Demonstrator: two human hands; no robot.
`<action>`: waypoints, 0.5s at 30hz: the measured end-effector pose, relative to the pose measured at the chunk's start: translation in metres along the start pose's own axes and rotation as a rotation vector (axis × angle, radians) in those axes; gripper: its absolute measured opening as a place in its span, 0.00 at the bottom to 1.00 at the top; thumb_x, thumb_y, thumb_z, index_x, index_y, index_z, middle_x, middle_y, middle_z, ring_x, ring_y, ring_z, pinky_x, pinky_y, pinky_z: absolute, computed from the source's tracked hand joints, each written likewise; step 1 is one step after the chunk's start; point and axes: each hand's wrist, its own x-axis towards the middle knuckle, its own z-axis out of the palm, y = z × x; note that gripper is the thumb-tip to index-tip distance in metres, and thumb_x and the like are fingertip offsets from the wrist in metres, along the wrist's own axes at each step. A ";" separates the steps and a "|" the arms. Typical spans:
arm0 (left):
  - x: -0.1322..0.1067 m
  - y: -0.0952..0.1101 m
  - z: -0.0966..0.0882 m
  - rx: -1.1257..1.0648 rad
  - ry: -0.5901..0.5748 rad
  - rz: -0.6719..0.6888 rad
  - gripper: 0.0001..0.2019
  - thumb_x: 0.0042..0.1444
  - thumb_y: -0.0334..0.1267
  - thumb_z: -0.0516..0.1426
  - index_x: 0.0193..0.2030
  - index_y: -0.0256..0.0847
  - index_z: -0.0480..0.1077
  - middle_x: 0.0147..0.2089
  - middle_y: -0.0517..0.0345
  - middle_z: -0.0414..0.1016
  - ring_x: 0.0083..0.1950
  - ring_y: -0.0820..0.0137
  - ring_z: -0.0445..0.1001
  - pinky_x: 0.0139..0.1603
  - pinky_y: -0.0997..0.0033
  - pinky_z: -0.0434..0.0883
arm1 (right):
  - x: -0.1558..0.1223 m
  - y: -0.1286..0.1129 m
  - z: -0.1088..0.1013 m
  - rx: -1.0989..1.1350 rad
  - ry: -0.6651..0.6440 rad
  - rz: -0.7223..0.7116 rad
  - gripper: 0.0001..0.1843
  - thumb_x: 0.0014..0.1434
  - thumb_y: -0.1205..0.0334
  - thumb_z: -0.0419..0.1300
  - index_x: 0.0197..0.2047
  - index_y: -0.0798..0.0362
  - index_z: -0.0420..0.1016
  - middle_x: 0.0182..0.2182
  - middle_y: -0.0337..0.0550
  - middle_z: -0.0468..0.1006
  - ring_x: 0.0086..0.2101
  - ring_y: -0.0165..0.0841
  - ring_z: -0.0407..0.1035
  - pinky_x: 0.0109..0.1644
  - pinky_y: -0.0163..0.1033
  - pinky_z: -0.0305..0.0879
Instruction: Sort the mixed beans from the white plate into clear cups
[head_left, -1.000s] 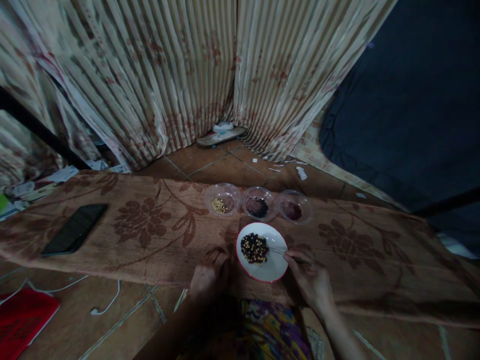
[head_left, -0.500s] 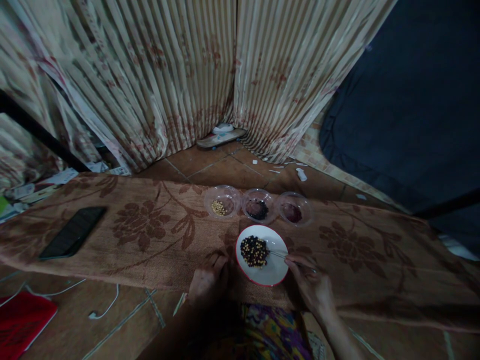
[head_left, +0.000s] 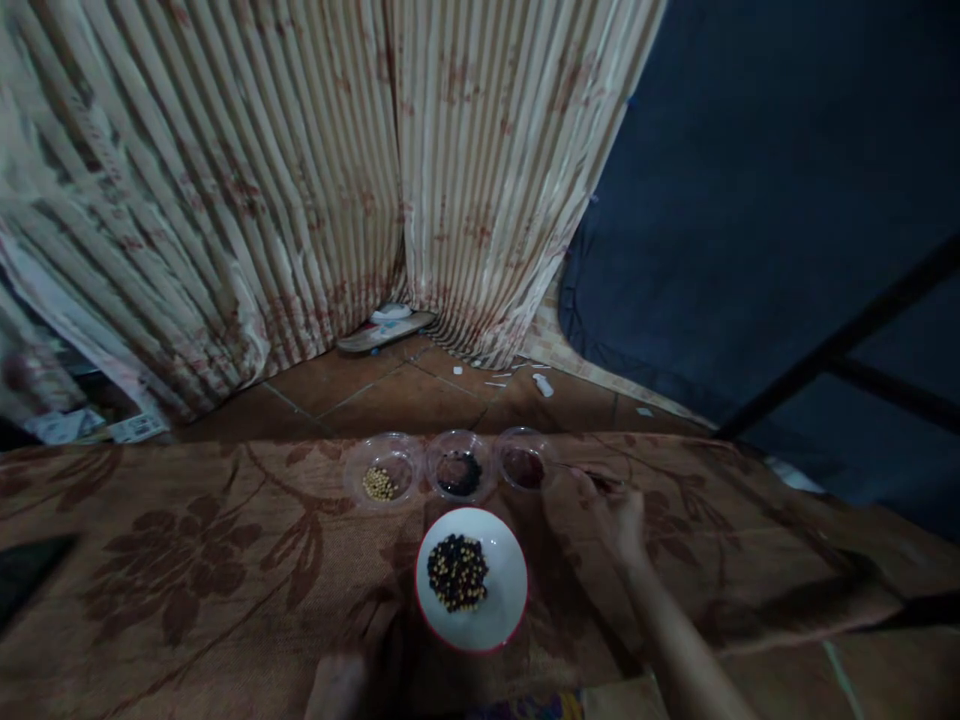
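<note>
A white bowl with a red rim [head_left: 504,625] stands on the cloth-covered table, holding a mixed heap of dark and pale yellow beans [head_left: 457,572]. Behind it are three clear plastic cups: the left cup [head_left: 405,465] has pale yellow beans, the middle cup [head_left: 456,470] black beans, the right cup [head_left: 523,462] small dark red beans. My right hand [head_left: 611,510] is closed on thin metal tweezers [head_left: 600,478], just right of the right cup; the tips are too faint to place. Left of the bowl, my left hand [head_left: 360,645] is dark and blurred, its fingers unclear.
A phone [head_left: 34,575] lies at the table's left edge, partly cut off. Beyond the far edge, a skateboard [head_left: 386,332] and white scraps [head_left: 541,384] lie on the tiled floor before striped curtains [head_left: 300,200]. Dark bars [head_left: 840,350] cross at the right.
My right hand has left the bowl with the tweezers and moved forward to beside the right cup. The view has swung right and up, so everything on the table appears further left and lower.
</note>
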 end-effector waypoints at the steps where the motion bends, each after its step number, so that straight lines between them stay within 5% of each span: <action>1: -0.001 -0.001 0.002 -0.004 0.002 -0.008 0.14 0.65 0.41 0.44 0.40 0.47 0.71 0.36 0.57 0.78 0.35 0.71 0.77 0.29 0.75 0.74 | 0.003 0.004 0.002 -0.002 0.004 0.003 0.17 0.52 0.48 0.64 0.32 0.55 0.80 0.30 0.49 0.82 0.32 0.39 0.75 0.37 0.44 0.73; 8: -0.001 0.000 -0.007 0.020 -0.134 -0.012 0.12 0.65 0.39 0.46 0.43 0.46 0.71 0.40 0.57 0.78 0.36 0.70 0.77 0.31 0.75 0.72 | -0.033 0.004 -0.001 -0.003 -0.033 0.061 0.14 0.52 0.51 0.65 0.32 0.54 0.79 0.32 0.48 0.81 0.36 0.38 0.75 0.42 0.44 0.71; 15: 0.004 0.007 -0.012 -0.003 -0.210 -0.026 0.11 0.65 0.37 0.46 0.40 0.44 0.70 0.38 0.57 0.75 0.37 0.71 0.74 0.35 0.73 0.71 | -0.101 -0.020 -0.002 0.025 -0.426 0.169 0.13 0.55 0.50 0.64 0.33 0.52 0.80 0.34 0.46 0.80 0.37 0.38 0.75 0.39 0.39 0.71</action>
